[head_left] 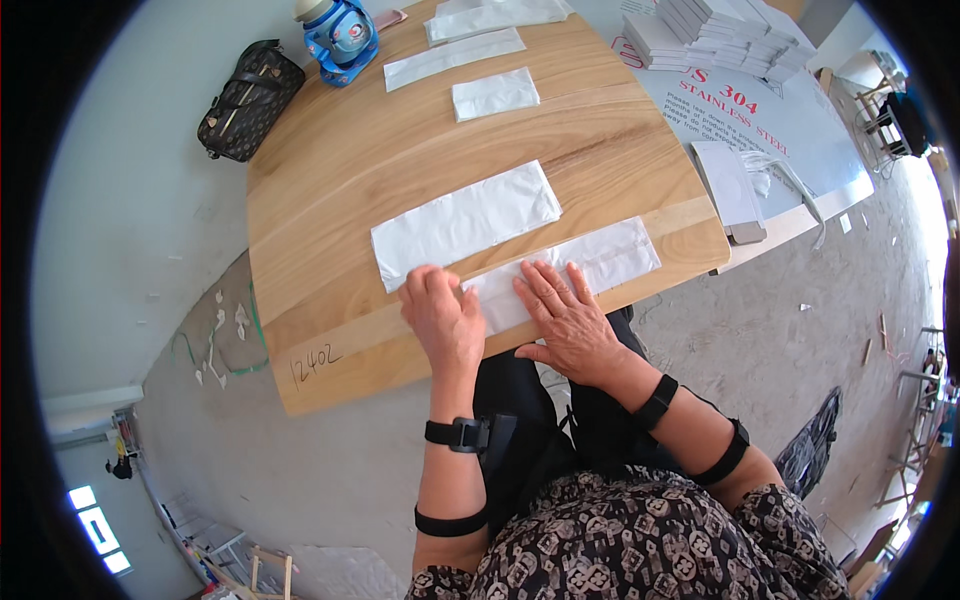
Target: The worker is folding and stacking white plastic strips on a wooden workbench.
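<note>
Your left hand and right hand are bare. Above your left wrist sits a black strap with a buckle, with a plain black band nearer the elbow. Your right forearm carries two black bands. You wear a dark patterned top with short sleeves.

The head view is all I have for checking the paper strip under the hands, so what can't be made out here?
- Near strip: its left end is hidden by the left hand and right hand.
- Fingertips of the left hand: curled under, so a pinch cannot be told.
- Stacked white boxes: cut off by the top rim.
- Blue bottle: top cut off by the same edge.
</note>
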{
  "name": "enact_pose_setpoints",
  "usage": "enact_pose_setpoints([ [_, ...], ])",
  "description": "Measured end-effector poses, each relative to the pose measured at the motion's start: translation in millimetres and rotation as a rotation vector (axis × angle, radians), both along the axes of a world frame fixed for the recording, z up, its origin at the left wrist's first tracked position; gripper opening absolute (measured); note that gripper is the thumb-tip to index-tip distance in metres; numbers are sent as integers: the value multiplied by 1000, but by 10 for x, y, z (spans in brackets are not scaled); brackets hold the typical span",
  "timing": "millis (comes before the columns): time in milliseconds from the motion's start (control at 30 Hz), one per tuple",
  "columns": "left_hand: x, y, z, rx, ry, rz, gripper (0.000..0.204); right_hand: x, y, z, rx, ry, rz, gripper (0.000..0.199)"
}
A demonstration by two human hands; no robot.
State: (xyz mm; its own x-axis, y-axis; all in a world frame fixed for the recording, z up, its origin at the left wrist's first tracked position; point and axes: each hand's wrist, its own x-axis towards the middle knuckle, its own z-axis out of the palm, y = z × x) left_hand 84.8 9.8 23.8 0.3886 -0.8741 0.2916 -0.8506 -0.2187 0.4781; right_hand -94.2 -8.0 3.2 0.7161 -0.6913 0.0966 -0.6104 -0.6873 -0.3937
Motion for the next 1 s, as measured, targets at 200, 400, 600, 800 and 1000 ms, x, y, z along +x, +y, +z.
enact_pose_setpoints([
  [200,-102,-843,80,37,112,-446,29,-61,-78,70,79,-66,57,85],
  [400,-143,-1060,-163,148,-1,-475,13,-110,-129,114,132,-147,77,78],
  [600,-119,-1080,-293,34,104,-400,11,-164,-303,138,305,-512,-168,43],
  [800,-56,-1085,-282,32,341,-385,12,79,-863,385,875,-818,-743,16],
  [1000,-44,-1065,-202,59,630,-349,9,174,-1115,312,816,-768,-728,17],
])
